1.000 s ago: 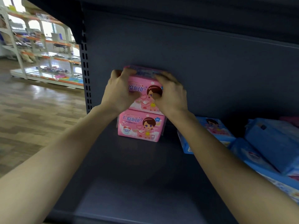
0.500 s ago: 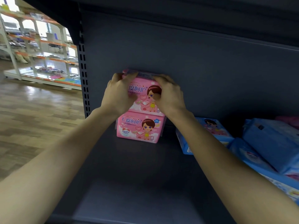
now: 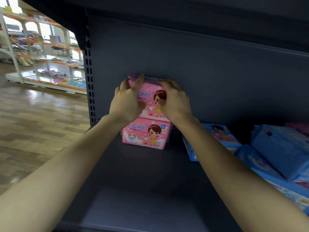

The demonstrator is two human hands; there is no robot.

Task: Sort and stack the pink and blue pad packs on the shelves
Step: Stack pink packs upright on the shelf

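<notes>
Two pink pad packs are stacked against the back wall at the left of the dark shelf (image 3: 142, 190). The upper pink pack (image 3: 151, 97) sits on the lower pink pack (image 3: 145, 135). My left hand (image 3: 126, 101) grips the upper pack's left end, fingers curled over its top corner. My right hand (image 3: 175, 99) grips its right end, fingers over the top edge. A blue pack (image 3: 219, 136) lies flat just right of the stack. More blue packs (image 3: 280, 151) are heaped at the far right.
The shelf's slotted upright post (image 3: 88, 72) stands left of the stack, and the shelf above overhangs. A bit of pink (image 3: 301, 128) shows behind the blue heap. Beyond the post are a wooden floor and white display racks (image 3: 41, 52).
Both hands have stayed on the upper pink pack and shifted only slightly on it; the pack has settled squarely on the lower one. The view has drifted a little.
</notes>
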